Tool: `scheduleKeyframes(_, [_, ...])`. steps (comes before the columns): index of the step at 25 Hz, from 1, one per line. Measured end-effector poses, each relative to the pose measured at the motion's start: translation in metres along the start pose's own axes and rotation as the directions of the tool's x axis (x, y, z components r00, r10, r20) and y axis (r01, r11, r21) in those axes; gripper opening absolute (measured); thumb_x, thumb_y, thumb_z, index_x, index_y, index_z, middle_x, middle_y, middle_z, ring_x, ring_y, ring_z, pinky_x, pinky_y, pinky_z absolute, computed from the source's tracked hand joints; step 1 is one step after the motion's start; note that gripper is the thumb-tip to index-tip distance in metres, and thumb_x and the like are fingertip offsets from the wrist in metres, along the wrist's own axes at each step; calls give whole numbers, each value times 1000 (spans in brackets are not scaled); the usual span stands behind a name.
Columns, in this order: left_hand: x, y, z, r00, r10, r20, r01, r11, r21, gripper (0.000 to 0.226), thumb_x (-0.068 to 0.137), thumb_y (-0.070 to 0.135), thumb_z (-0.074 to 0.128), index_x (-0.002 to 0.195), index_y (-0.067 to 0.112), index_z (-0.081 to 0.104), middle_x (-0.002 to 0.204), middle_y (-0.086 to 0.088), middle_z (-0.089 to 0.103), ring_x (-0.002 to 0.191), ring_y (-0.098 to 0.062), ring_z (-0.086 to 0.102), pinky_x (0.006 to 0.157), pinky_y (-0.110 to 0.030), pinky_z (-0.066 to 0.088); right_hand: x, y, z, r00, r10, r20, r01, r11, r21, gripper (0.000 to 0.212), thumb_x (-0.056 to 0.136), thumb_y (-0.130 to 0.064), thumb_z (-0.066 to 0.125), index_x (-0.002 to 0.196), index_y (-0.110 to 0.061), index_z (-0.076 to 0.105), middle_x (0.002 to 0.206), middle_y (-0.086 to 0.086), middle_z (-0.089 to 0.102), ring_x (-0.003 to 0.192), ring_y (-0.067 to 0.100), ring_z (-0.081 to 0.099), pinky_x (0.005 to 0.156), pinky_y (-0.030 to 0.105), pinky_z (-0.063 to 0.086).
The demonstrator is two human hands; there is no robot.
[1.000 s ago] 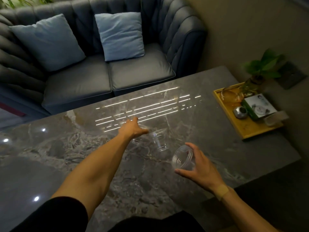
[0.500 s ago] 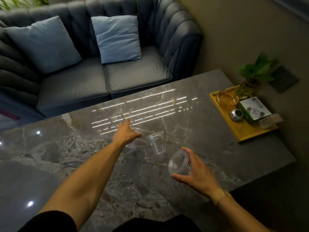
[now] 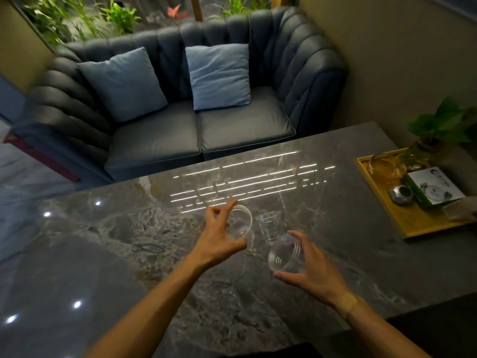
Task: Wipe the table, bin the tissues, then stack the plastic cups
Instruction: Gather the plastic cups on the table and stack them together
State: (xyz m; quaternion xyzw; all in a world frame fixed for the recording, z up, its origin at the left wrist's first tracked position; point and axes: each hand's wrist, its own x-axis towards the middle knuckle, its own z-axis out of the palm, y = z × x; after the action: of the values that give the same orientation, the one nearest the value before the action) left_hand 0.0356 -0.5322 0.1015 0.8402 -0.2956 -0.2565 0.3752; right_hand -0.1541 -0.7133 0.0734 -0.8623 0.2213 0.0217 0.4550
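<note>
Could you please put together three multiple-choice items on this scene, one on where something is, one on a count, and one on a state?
1. Where is the wooden tray?
A. On the sofa
B. At the right end of the table
C. On the floor

2. How many clear plastic cups are in view?
A. One
B. Three
C. Five

3. What is the state of the cup between the two hands?
A. Standing upright on the table
B. Crushed flat
C. Stacked inside another cup

Answers:
1. B: the wooden tray sits on the table at its right end.
2. B: the left hand holds one cup, the right hand holds another, and a third stands free.
3. A: that third cup stands upright, alone and unheld.
</note>
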Motion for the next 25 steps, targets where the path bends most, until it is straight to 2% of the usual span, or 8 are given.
scheduleKeyframes(5, [-29,19,15,999,2,48,5,991,-136,78,66,45,76,130,53,31,123,6,33,103,-10,52,76,-21,53,-3,-2,3,1000,-27,-16,27,1000,5,102,53,-69,79,135,-47,23,138,-8,48,117,8,50,93,26,43])
scheduleKeyframes(8, [-38,20,28,992,33,122,-21,995,-95,81,67,53,75,130,57,24,123,9,38,101,-5,53,78,-18,47,-8,-2,4,999,-42,-33,41,999,-15,102,54,-67,80,136,-47,22,139,-8,47,116,6,49,92,24,43])
scheduleKeyframes(14, [-44,23,48,967,7,253,9,998,-63,90,66,67,74,136,57,17,131,15,40,107,-3,54,88,-29,51,-20,-6,6,995,-92,-37,90,995,-52,100,60,-70,76,139,-44,20,141,-11,43,115,-2,42,89,18,39])
scheduleKeyframes(19, [-44,26,54,951,11,310,14,997,-78,95,66,65,74,141,46,19,135,13,40,112,-4,52,93,-31,51,-24,-6,6,991,-123,-50,118,989,-90,100,62,-68,75,141,-41,21,140,-9,44,116,3,46,89,20,41])
scheduleKeyframes(25, [-41,31,61,937,13,349,23,995,-100,94,67,61,76,142,44,22,141,11,40,123,-6,47,102,-37,47,-26,-8,7,990,-128,-63,124,990,-65,100,60,-56,80,140,-41,23,136,-9,46,113,9,53,85,20,43])
